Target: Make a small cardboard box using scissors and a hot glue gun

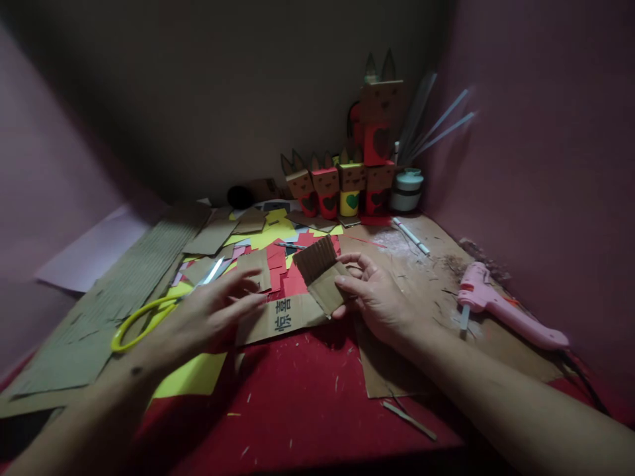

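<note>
Between the fingers and thumb of my right hand is a small piece of cardboard, folded or doubled, with a darker ridged part standing up at its upper left. My left hand has its fingers apart and holds nothing; it hovers left of that piece. Below both hands lies a cardboard strip printed with dark characters. Yellow-handled scissors rest beside my left wrist, their blades partly covered by the hand. Red paper scraps lie behind the strip.
A pink glue gun lies at the right on a brown board. Several cardboard figures with ears stand at the back, near a blue-grey container. A white marker lies before them. Corrugated cardboard covers the left side.
</note>
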Available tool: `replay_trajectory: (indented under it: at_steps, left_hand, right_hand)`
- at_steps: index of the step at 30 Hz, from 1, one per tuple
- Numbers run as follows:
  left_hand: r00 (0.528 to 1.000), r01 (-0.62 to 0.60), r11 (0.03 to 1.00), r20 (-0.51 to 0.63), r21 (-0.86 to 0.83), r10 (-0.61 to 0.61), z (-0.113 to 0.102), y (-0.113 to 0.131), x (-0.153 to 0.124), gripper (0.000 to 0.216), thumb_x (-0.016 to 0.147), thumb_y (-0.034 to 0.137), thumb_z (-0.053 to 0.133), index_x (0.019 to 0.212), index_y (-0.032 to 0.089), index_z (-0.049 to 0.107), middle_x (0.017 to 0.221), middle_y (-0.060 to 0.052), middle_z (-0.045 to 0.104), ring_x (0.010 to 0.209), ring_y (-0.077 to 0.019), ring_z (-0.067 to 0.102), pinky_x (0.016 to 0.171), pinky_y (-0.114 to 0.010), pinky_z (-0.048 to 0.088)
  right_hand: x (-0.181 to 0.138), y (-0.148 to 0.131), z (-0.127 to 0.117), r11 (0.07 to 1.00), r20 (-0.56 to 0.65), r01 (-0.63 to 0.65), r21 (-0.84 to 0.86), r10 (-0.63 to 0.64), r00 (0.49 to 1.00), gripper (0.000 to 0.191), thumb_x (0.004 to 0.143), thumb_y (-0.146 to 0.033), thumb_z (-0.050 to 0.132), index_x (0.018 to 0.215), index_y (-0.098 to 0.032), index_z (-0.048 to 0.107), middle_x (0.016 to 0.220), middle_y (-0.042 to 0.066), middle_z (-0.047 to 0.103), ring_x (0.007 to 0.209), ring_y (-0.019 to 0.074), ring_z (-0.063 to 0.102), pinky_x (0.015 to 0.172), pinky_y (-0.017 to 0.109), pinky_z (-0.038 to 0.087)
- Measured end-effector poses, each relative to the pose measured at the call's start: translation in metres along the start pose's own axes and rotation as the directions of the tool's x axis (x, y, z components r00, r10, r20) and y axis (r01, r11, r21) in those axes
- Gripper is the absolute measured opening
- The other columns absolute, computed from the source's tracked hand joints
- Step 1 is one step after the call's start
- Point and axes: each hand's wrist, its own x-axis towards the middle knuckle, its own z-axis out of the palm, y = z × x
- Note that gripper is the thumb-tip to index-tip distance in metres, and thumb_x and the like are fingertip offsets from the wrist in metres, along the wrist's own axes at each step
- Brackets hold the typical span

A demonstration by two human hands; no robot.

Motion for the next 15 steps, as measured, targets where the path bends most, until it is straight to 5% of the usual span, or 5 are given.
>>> replay_trajectory:
  at_steps: [3, 7, 12, 15]
  left_hand:
    - [0.974, 0.096, 0.949, 0.224, -0.301, -0.028, 0.043, 0.019, 0.011, 0.056, 0.077, 0.05, 0.074, 0.118, 0.016, 0.057, 0.081, -0.004, 0.07, 0.066, -0.018, 0.062, 0.06, -0.029, 0.048]
    - [0.983, 0.089, 0.871, 0.186, -0.483, 0.002, 0.074, 0.018, 0.025, 0.035, 0.074, 0.04, 0.077, 0.094, 0.014, 0.064, 0.06, 0.003, 0.059, 0.047, -0.0088, 0.047, 0.049, -0.023, 0.038]
    - [0.989, 0.105, 0.835, 0.143, -0.54, -0.032, 0.082, 0.009, 0.027, 0.026, 0.078, 0.035, 0.075, 0.091, 0.015, 0.068, 0.051, 0.005, 0.054, 0.042, -0.0062, 0.04, 0.041, -0.019, 0.028]
    - [0.992, 0.081, 0.835, 0.122, -0.545, -0.017, 0.083, 0.005, 0.024, 0.022, 0.079, 0.035, 0.074, 0.074, 0.015, 0.066, 0.044, 0.005, 0.051, 0.039, -0.0065, 0.042, 0.039, -0.018, 0.031]
  right_hand:
    - [-0.002, -0.002, 0.001, 1.0, 0.006, -0.007, -0.015, 0.007, 1.0, 0.053, 0.065, -0.021, 0.075, 0.11, -0.024, 0.047, 0.087, 0.0, 0.066, 0.061, 0.0159, 0.066, 0.042, 0.024, 0.055]
    - [-0.001, -0.003, 0.002, 0.999, 0.043, -0.036, 0.007, 0.035, 0.998, 0.061, 0.063, -0.021, 0.076, 0.117, -0.023, 0.047, 0.09, 0.0, 0.066, 0.063, 0.0162, 0.066, 0.042, 0.025, 0.055]
    - [-0.001, -0.001, 0.001, 0.997, 0.085, -0.065, -0.048, 0.069, 0.994, 0.049, 0.064, -0.021, 0.072, 0.111, -0.019, 0.059, 0.096, 0.004, 0.067, 0.065, 0.0152, 0.067, 0.045, 0.024, 0.056]
    - [-0.002, 0.001, 0.001, 0.993, 0.109, -0.066, -0.1, 0.077, 0.991, 0.043, 0.066, -0.024, 0.073, 0.107, -0.018, 0.063, 0.094, 0.006, 0.069, 0.063, 0.0149, 0.066, 0.046, 0.024, 0.056]
